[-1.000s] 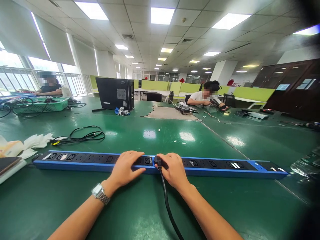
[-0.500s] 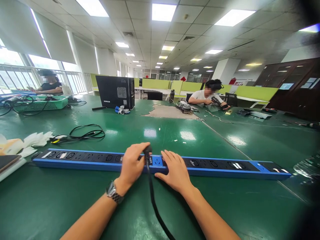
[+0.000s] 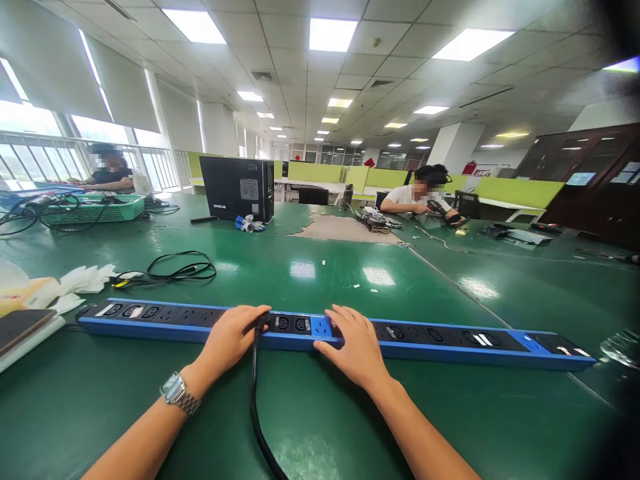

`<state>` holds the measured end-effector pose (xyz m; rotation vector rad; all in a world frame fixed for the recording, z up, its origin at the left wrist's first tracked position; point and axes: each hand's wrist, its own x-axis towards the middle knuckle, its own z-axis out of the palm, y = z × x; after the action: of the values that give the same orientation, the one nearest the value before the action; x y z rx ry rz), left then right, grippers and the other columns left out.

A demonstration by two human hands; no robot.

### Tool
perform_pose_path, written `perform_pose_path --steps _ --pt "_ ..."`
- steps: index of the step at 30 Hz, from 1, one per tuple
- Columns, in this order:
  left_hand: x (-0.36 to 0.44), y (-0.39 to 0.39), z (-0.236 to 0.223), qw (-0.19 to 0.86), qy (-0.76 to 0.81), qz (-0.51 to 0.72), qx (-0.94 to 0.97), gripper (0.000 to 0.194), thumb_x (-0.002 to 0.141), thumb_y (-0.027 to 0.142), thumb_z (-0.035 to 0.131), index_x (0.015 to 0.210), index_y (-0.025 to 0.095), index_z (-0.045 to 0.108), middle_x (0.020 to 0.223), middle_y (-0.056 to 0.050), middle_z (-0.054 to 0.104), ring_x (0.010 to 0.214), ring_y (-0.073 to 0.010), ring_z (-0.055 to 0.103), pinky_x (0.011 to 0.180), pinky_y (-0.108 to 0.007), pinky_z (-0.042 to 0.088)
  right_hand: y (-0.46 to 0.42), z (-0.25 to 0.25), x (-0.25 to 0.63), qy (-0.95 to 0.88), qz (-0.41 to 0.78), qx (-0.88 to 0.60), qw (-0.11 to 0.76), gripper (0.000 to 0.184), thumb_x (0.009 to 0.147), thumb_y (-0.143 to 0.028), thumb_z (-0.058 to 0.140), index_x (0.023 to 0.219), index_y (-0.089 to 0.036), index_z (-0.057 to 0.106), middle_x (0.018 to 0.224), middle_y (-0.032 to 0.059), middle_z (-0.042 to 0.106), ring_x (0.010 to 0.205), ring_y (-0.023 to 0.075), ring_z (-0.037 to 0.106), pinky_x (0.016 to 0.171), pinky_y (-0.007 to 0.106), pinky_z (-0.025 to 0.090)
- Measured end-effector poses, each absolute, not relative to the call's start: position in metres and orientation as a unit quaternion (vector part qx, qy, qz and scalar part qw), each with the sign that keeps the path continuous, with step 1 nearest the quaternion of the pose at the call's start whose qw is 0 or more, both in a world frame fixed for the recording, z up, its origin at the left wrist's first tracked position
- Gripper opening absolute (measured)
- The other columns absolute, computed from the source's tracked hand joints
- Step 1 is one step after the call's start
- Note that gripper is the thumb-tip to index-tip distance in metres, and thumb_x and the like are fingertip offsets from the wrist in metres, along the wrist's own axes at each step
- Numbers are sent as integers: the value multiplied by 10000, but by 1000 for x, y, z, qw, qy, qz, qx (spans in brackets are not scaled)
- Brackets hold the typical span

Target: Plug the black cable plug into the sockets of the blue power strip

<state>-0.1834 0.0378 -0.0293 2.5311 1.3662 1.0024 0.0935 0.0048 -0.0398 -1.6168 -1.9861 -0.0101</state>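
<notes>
While a thick black cable (image 3: 254, 393) trails on the near side of the blue power strip (image 3: 160, 333), the left hand (image 3: 227, 341) has its grip clamped on the cable's plug (image 3: 261, 323), left of the strip's middle. The right hand (image 3: 357, 348) rests with its grip apart, thumb at the strip's near edge, fingers over its top, beside the blue socket (image 3: 321, 326). The plug seems to be at an outlet, but fingers hide whether it is fully seated; it is not yet let go, and the outlets in plain sight hold no plug. The strip lies crosswise on the green tabletop (image 3: 310, 413). Beyond its left part lies a coiled cable (image 3: 173, 277); farther beyond stands a computer tower (image 3: 235, 190); beyond its right half sits a co-worker (image 3: 404, 199).
</notes>
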Motion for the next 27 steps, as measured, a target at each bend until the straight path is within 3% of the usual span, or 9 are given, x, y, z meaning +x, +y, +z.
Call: perform_pose_path --steps 3,6,8,10,13,17,22,27 --pt "-185 35 -30 20 465 309 829 586 851 398 593 1398 262 434 1195 -64 672 1101 -261 597 1020 -443 415 5 -33 75 -767 -4 -559 316 503 774 -447 661 1221 -222 605 1333 103 577 1244 298 468 1056 522 334" --pt "-185 33 -33 5 479 294 827 897 765 387 690 1501 231 203 1208 -86 660 1090 -292 589 999 -467 418 10 -24 34 -797 17 -503 333 511 759 -439 683 1218 -230 599 1273 92 618 1179 280 500 1045 493 345" --pt "-185 33 -34 -1 478 289 829 890 767 291 667 1506 225 176 1198 -88 658 1059 -283 600 962 -439 443 16 -18 4 -807 34 -489 330 492 759 -412 686 1215 -252 593 1231 65 647 1146 269 508 1049 501 328" --pt "-185 34 -36 -8 479 285 830 856 763 214 629 1501 228 196 1163 -82 665 1025 -272 614 939 -417 456 23 -12 -18 -811 45 -486 321 347 793 -336 647 1138 -299 623 1137 20 693 1082 249 531 1064 542 275" --pt "-186 36 -38 -6 486 286 826 835 770 255 639 1493 238 222 1145 -74 673 1026 -276 619 930 -415 460 29 -2 -19 -789 46 -489 369 238 842 -280 582 1070 -319 638 1056 -13 717 1002 214 555 1076 549 231" --pt "-186 37 -39 9 495 289 819 892 753 367 708 1489 264 216 1217 -56 661 1108 -288 589 989 -443 426 23 1 36 -723 29 -520 455 312 856 -377 584 1139 -251 623 1078 54 690 1025 223 561 994 449 359" --pt "-184 35 -36 21 508 285 812 906 739 364 736 1483 281 226 1225 -48 661 1111 -284 586 980 -439 434 13 -19 95 -734 80 -555 383 284 868 -419 562 1082 -252 647 951 49 688 921 212 596 862 379 455" --pt "-184 34 -37 12 498 295 816 860 751 373 721 1473 285 264 1228 -44 660 1117 -277 589 997 -438 427 14 -30 89 -745 54 -561 356 265 862 -421 582 1076 -276 645 933 35 682 933 202 590 938 416 414"
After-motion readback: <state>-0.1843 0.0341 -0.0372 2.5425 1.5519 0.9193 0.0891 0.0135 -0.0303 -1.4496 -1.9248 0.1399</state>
